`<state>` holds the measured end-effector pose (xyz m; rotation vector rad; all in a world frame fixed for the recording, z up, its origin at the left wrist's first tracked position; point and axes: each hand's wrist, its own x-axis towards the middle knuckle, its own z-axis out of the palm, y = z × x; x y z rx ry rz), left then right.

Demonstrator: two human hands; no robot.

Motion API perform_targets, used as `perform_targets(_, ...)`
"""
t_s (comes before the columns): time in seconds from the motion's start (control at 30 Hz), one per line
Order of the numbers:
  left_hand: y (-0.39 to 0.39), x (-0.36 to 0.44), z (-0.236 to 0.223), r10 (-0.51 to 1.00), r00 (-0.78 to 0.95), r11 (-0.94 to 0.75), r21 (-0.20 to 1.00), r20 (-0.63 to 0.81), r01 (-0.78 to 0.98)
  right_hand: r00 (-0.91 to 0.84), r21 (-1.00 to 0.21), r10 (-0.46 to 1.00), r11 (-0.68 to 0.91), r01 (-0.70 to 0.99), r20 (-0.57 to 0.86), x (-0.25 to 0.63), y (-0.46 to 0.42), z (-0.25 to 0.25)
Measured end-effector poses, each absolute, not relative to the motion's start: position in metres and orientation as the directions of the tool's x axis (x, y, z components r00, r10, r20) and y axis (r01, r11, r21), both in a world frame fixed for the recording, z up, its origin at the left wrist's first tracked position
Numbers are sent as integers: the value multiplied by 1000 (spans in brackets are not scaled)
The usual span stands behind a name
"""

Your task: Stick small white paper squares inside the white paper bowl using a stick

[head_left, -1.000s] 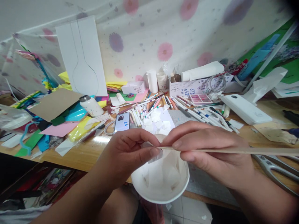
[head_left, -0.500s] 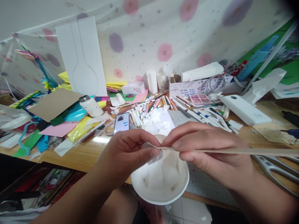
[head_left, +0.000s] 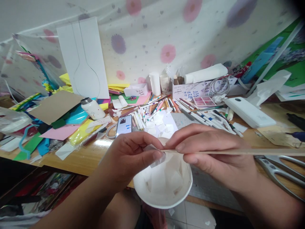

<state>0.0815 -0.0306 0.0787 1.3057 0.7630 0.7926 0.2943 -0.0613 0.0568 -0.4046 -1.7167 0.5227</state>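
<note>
A thin beige strip [head_left: 269, 152], likely cardboard seen edge-on, runs from between my fingertips out past the right edge. My left hand [head_left: 133, 159] pinches its near end between thumb and index finger. A small whitish, translucent piece [head_left: 157, 161] pokes out under that thumb. Close beside it, my right hand [head_left: 214, 152] grips the strip, thumb below and fingers above. Beneath both hands is a white bowl [head_left: 152, 197], its open side facing me, with pale patches inside. My hands cover its upper rim; what supports it is hidden.
Silver scissors [head_left: 274, 170] lie right of my right hand. Markers [head_left: 200, 117], paper scraps [head_left: 160, 122] and a phone [head_left: 124, 125] lie behind the bowl. A white bottle [head_left: 92, 108] and coloured sheets [head_left: 60, 132] are left, a white power bank [head_left: 250, 112] right.
Both hands keep the same grip beside each other. The strip's far right end has risen very slightly; the bowl stays practically in place.
</note>
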Motion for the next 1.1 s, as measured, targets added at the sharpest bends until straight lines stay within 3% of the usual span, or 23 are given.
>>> perform_targets(1.1, -29, 80, 77, 864, 502, 61, 997, -32, -40, -235, -531, 527, 846, 51, 817, 297, -60, 59)
